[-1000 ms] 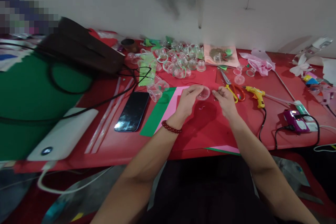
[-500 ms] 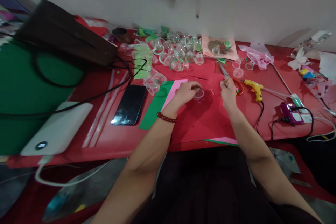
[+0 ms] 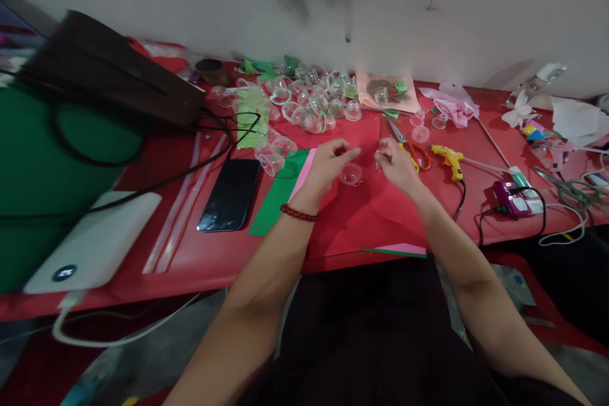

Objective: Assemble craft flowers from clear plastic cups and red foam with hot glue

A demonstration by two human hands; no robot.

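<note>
My left hand [image 3: 330, 163], a beaded bracelet at its wrist, has thumb and fingers apart and holds nothing visible. Just below its fingertips, a small clear plastic cup [image 3: 351, 174] rests on red paper [image 3: 342, 228]. Across from it, the fingers of my right hand [image 3: 394, 163] are pinched together; what is between them is too small to name. Right beside that hand lie scissors [image 3: 419, 157] with orange handles, partly covered by it. Green paper [image 3: 273, 209] and a pink strip show beside my left wrist.
Many clear cups [image 3: 316, 98] are heaped at the back. A yellow glue gun [image 3: 447, 160] and purple adapter [image 3: 510, 198] are on the right. Leftward lie a phone [image 3: 229, 195], white power bank [image 3: 95, 244], cables and a dark bag [image 3: 114, 70]. Another person's hand [image 3: 602, 198] is near green-handled scissors [image 3: 573, 190].
My right hand has moved left, away from the scissors and toward my left hand. My left fingers have lifted off the cup. Another person's scissors appear at right. The view has shifted slightly.
</note>
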